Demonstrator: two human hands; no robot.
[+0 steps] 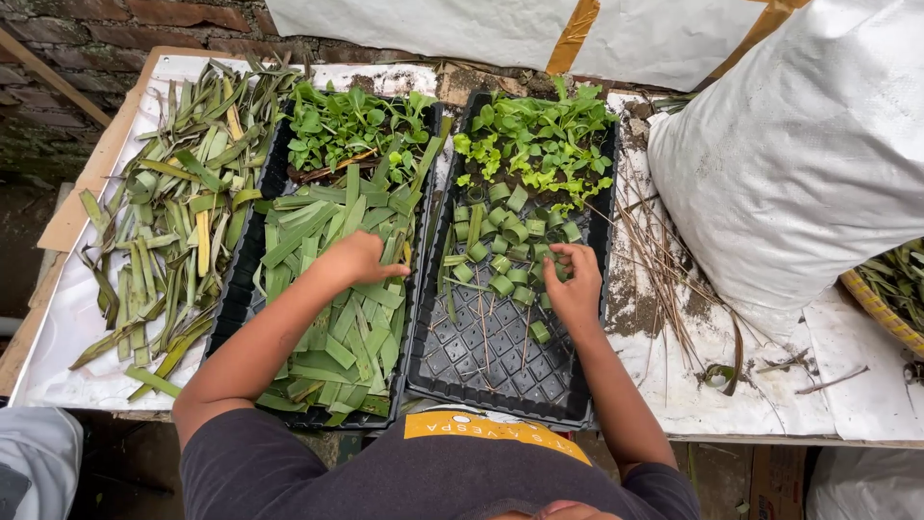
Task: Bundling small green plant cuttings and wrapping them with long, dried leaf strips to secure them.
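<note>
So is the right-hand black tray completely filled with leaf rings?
No: the leaf rings and seedlings fill only the far part of the right tray; its near cells are bare.

One bulging white woven plastic sack lay on the counter's right end. Behind it, against the brick wall, stood white sheeting crossed by yellow-brown tape strips.

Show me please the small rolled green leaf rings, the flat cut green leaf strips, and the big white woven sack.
Small rolled green leaf rings (502,252), head view: a ring mid-cluster.
Flat cut green leaf strips (332,332), head view: a middle strip.
Big white woven sack (799,164), head view: its bulging side.
</note>
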